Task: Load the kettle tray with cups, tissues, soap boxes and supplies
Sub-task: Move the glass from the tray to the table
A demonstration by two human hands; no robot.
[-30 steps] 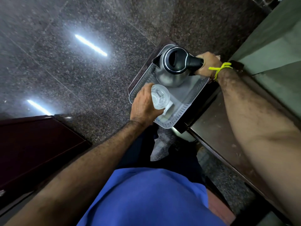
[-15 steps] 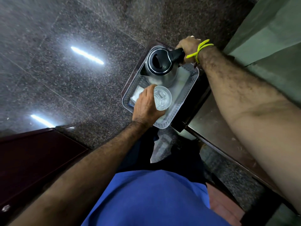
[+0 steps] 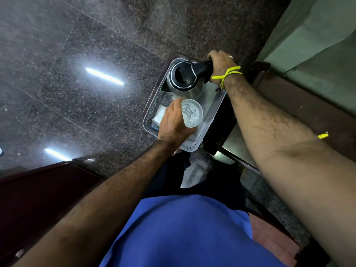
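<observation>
While the right hand (image 3: pixel 221 63) is closed around the black handle of the kettle (image 3: pixel 183 79) and steadies it at the far end of the tray (image 3: pixel 213 114), the left hand (image 3: pixel 174 122) holds a clear glass cup (image 3: pixel 191 115) with the fingers wrapped on its side, mouth upward, over the near half of the tray. I cannot tell if the cup already touches the tray floor. To do this step well, I think the cup should go down straight and upright, just beside the kettle but not knocking its steel body, and the grip should loosen only when the base sits flat. Something white and flat (image 3: pixel 159 117) lies in the tray, partly hidden under the left hand, so the cup should not land on its edge and tilt.

The tray rests on a dark table (image 3: pixel 229 120) at its corner, near a pale green wall (image 3: pixel 317 35). Below is a polished speckled stone floor (image 3: pixel 77 45) that reflects two ceiling lights.
</observation>
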